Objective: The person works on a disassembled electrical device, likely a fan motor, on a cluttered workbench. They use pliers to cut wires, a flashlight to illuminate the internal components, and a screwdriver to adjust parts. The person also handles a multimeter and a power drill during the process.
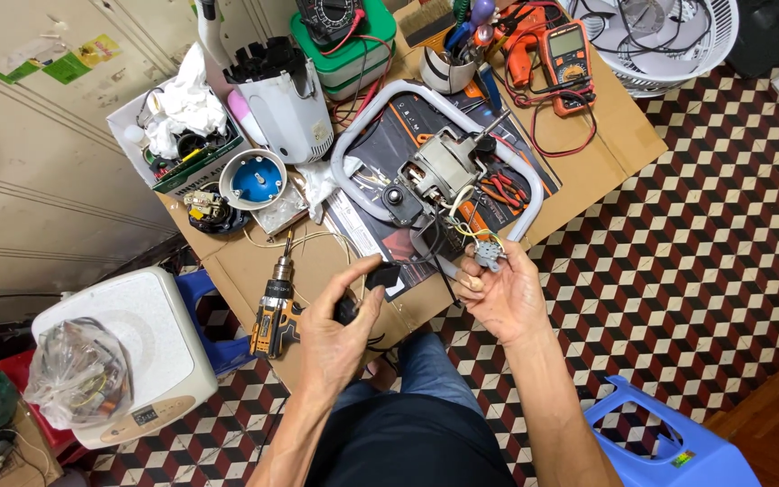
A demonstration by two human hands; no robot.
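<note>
Two hands work at lower centre of the frame. Left hand [335, 329] clenches a small black part [382, 275], long axis pointing up-right. Right hand [502, 293] pinches a grey switch [489, 255] whose wires run up to the motor [439, 171] on the bench [245, 266].

Motor [444, 171] lay mid-counter [606, 135], inside the looped tubular frame [407, 95]. Cordless drill [274, 311] lay at the near left edge of the counter. Round cap [254, 179] sat behind the drill, left of the frame; box of rags and parts [182, 126] sat further left. Multimeter [565, 54] lay at the far right of the counter, tool cup [448, 68] to its left. Left hand [335, 338] held a small block [382, 276] before the frame; right hand [502, 293] held a wired part [489, 255] just right of it. Stool [669, 442] stood on the floor [723, 225], near right.
</note>
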